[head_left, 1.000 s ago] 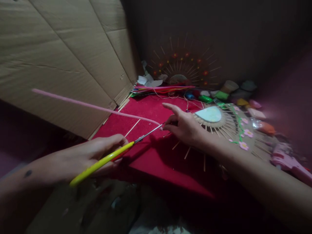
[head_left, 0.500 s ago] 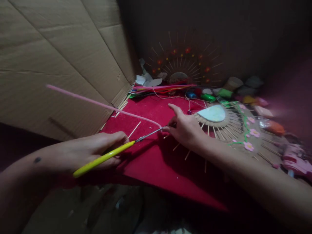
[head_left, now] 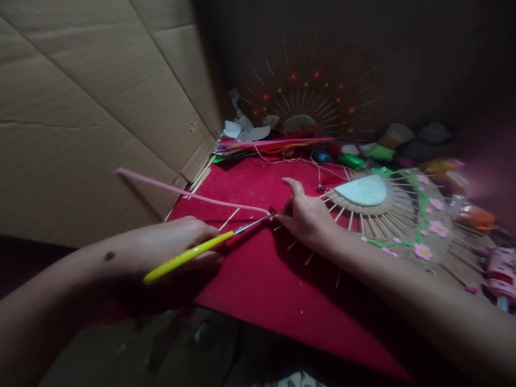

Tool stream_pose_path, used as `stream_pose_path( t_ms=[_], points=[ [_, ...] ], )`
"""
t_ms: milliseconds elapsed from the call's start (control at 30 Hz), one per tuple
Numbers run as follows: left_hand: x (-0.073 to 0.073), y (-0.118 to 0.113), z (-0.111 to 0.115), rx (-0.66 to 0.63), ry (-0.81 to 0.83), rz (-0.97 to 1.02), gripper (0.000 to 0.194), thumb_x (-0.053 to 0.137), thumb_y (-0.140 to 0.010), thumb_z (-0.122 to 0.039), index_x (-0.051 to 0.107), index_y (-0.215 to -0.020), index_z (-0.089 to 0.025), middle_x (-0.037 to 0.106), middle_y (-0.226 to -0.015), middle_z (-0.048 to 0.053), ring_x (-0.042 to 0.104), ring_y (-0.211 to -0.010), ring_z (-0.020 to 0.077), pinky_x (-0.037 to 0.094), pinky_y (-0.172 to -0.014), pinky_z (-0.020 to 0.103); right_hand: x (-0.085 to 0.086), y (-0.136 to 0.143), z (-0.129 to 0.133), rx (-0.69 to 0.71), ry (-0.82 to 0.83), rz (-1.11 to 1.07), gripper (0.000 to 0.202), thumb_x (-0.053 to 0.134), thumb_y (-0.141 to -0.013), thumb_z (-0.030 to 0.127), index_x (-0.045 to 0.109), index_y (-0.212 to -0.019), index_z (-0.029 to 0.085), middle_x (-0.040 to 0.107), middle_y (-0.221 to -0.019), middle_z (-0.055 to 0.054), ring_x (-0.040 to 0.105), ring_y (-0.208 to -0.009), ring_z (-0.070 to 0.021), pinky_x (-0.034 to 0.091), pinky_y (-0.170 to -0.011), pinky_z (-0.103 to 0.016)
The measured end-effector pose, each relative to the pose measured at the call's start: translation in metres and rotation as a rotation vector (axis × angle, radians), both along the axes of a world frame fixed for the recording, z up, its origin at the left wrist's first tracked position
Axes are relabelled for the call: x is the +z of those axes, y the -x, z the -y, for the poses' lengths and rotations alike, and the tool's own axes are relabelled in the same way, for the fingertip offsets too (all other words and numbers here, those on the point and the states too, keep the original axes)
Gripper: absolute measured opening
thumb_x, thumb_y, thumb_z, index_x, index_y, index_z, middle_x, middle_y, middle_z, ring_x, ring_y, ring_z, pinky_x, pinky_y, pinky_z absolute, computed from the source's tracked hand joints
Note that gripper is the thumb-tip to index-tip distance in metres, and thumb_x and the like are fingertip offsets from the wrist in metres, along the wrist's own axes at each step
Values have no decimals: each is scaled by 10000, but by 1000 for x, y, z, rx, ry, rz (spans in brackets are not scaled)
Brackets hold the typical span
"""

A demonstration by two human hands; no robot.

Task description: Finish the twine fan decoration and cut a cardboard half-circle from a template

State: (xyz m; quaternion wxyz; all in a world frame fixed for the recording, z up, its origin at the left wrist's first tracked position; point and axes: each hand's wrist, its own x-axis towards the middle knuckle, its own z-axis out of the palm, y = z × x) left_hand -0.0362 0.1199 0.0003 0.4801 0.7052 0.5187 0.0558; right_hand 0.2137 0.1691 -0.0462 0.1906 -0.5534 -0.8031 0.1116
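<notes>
My left hand is closed on yellow-handled scissors, whose blades point to the right. The blade tips meet the bent right end of a pink fuzzy stem. Fingers of my right hand pinch at that same end, with the index finger stretched out above. From there the stem runs up and left through the air. Beneath both hands lies a red work surface. Right of my right hand is a fan-shaped piece of thin sticks with pink flowers and a pale blue half circle.
A cardboard wall rises on the left. Pink and red stems lie at the back, before a second stick fan with red flowers. Colourful packets line the back right. A pink glue gun is at the far right.
The pink stem's free end has swung down and to the right. The scissors and my left hand show further right, while the surroundings have shifted slightly in view. Both hands keep their hold.
</notes>
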Motion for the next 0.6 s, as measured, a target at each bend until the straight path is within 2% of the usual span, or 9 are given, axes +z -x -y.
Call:
stream_pose_path(
  t_ms=[67, 133, 233, 300, 467, 600],
  points=[
    [2, 0, -2, -138, -16, -103, 270, 601, -744, -437, 619, -663, -179, 580, -616, 21, 429, -507, 115, 272, -401, 208, 2, 0, -1, -9, 12, -22, 772, 671, -721, 284, 295, -1372, 110, 696, -779, -80, 652, -736, -256, 449, -647, -348],
    [2, -1, -4, -170, -48, -151, 312, 554, -772, -471, 599, -668, -180, 564, -622, 19, 415, -500, 108, 269, -402, 207, 4, 1, -2, -9, 32, -46, 775, 688, -704, 273, 309, -1361, 113, 692, -742, -65, 651, -726, -247, 448, -646, -339],
    [-1, -1, -7, -139, -84, -171, 355, 570, -749, -490, 540, -595, -171, 504, -573, 11, 366, -475, 92, 246, -393, 207, 6, 0, -1, -14, 52, -75, 754, 709, -683, 261, 342, -1327, 119, 681, -699, -45, 641, -691, -230, 436, -621, -322],
    [-4, 1, -10, -112, -83, -173, 366, 580, -737, -493, 518, -581, -168, 476, -557, 4, 357, -475, 87, 252, -402, 206, 5, -2, 0, 11, 22, -81, 640, 700, -698, 273, 413, -1252, 135, 671, -692, -34, 623, -655, -209, 419, -600, -307],
    [-11, 11, -24, 46, -131, -107, 374, 504, -784, -547, 464, -691, -187, 505, -612, -6, 411, -489, 90, 296, -425, 204, 2, -8, 6, 208, -132, -36, 222, 610, -775, 259, 569, -985, 198, 642, -782, -28, 566, -665, -147, 388, -617, -263],
    [-13, 10, -37, 123, -269, -217, 385, 522, -755, -545, 428, -638, -190, 445, -533, -18, 363, -445, 85, 247, -408, 226, 1, -11, 9, 280, -179, 87, 169, 593, -791, 294, 614, -945, 229, 608, -797, -25, 532, -681, -140, 343, -597, -251]
  ],
)
